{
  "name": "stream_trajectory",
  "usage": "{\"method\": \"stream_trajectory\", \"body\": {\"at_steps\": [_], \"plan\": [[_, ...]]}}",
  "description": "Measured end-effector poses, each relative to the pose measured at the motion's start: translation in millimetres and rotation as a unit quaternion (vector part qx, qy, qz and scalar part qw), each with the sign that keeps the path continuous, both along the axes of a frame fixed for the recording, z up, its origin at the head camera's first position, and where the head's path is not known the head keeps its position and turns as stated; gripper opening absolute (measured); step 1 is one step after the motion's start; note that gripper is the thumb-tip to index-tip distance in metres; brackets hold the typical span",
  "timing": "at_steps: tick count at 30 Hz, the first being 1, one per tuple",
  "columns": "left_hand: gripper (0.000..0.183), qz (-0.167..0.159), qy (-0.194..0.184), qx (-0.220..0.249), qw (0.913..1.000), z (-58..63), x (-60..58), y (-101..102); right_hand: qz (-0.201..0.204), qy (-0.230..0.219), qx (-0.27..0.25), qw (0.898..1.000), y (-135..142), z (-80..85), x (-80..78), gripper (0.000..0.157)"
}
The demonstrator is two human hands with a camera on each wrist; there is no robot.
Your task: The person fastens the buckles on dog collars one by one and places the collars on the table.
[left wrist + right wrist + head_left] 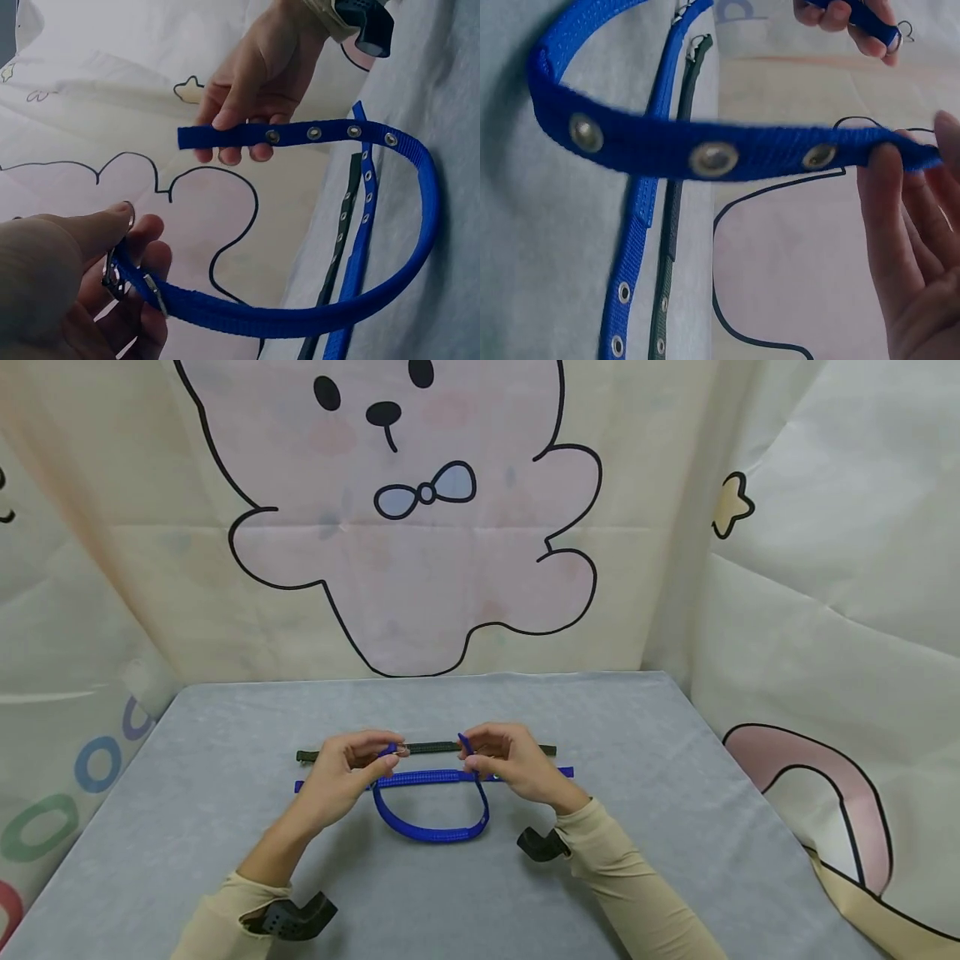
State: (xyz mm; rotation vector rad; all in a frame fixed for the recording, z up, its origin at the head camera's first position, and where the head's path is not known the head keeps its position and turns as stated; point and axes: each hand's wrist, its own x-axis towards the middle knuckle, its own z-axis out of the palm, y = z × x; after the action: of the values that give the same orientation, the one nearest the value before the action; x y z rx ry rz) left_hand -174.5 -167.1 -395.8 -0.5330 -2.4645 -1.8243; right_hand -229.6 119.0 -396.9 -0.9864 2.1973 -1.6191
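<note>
A blue pet collar (432,834) hangs in a U-shaped loop between both hands, above the table. My left hand (347,779) pinches its buckle end; a metal buckle (112,276) and a ring show between the fingers in the left wrist view. Between thumb and fingers, my right hand (517,762) pinches the free strap end, which has several metal eyelets (714,159) along it. The two ends are apart. Behind the loop, a second blue collar (431,777) lies flat across the table. Farther back lies a dark green collar (431,747), partly hidden by the hands.
A grey cloth covers the table (622,877). Printed curtains (150,602) stand behind it and at both sides. Each wrist carries a black camera mount (296,917) close above the cloth.
</note>
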Motion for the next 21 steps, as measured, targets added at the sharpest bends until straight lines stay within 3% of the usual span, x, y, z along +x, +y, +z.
{"method": "stream_trajectory", "body": {"at_steps": [5, 11, 21], "plan": [[0.030, 0.028, -0.028, 0.037, 0.9985, -3.0, -0.1, 6, 0.014, -0.013, 0.026, 0.999, -4, -1.3, 1.7, 0.040], [0.031, 0.057, -0.029, 0.061, 0.9961, -6.0, -0.3, 11, 0.003, 0.009, 0.038, 0.999, -9, -2.6, 3.8, 0.036], [0.035, 0.043, -0.050, 0.104, 0.9923, -9.5, 1.7, 15, 0.009, -0.007, 0.017, 1.000, -15, -6.4, 8.7, 0.037]]}}
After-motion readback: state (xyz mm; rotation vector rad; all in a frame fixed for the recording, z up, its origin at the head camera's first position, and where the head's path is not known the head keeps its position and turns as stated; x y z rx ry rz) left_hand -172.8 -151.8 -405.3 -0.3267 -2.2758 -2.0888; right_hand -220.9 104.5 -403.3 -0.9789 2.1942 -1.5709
